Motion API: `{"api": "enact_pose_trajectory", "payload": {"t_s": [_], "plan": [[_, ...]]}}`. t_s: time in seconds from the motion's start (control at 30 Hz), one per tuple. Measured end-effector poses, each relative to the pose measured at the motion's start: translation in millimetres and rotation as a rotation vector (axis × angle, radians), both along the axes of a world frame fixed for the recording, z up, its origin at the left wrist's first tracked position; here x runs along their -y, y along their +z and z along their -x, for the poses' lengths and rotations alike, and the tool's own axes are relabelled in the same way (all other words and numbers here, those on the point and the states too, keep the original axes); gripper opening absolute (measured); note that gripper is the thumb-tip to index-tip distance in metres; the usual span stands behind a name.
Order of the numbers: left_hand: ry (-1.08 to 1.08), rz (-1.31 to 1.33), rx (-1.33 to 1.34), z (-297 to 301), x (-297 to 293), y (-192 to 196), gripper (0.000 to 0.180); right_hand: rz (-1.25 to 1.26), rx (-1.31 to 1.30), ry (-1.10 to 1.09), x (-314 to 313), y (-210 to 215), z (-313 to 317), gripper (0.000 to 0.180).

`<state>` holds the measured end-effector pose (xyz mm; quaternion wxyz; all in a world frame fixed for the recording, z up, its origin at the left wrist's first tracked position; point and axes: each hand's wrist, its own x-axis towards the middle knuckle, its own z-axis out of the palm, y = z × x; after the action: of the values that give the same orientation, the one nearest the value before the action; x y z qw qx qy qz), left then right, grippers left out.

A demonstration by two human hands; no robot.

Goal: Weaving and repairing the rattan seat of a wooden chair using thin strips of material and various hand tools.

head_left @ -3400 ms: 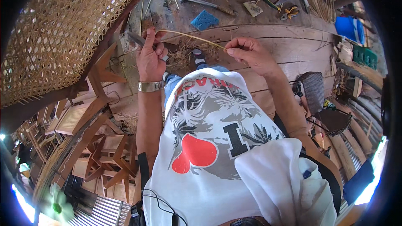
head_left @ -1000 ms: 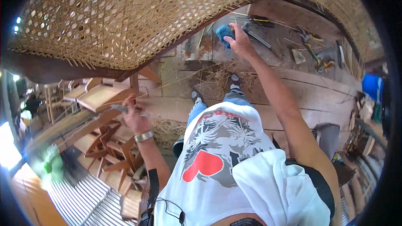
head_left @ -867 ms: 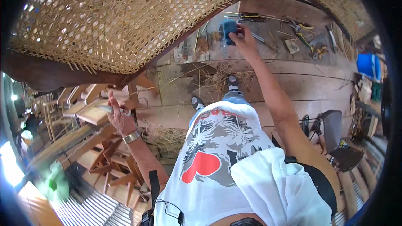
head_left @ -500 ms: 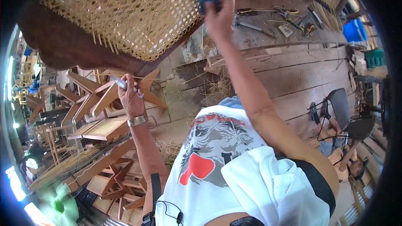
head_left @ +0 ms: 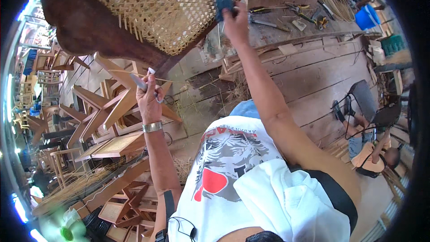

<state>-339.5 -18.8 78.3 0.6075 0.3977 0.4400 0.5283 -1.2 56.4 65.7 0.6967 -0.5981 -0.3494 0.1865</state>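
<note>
A: Item: blue pad, partly hidden by right hand, pressed to woven cane panel?

B: Yes, fingers clamped on it; raised higher than half a second ago. Left hand closed around a small metal tool, tip indistinct, below the panel's dark frame.

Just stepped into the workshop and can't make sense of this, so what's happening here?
A person holds a large woven cane panel on a dark wooden frame overhead. Their right hand presses a small dark blue block against the weave, while the left hand grips a slim metal-bladed tool just below the frame. Hand tools lie on the plank workbench beyond, unfinished wooden chair frames are stacked to the left, and another person sits at the right.
</note>
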Motion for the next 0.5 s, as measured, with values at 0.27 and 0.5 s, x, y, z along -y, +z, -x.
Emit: {"api": "enact_pose_trajectory", "payload": {"t_s": [0.27, 0.5], "plan": [[0.034, -0.005, 0.029, 9, 19, -16, 0.024, -0.196, 0.009, 0.386, 23, 72, 166, 0.042], [0.158, 0.166, -0.048, 56, 85, -45, 0.022, 0.059, -0.116, 0.285, 16, 70, 90, 0.029]]}}
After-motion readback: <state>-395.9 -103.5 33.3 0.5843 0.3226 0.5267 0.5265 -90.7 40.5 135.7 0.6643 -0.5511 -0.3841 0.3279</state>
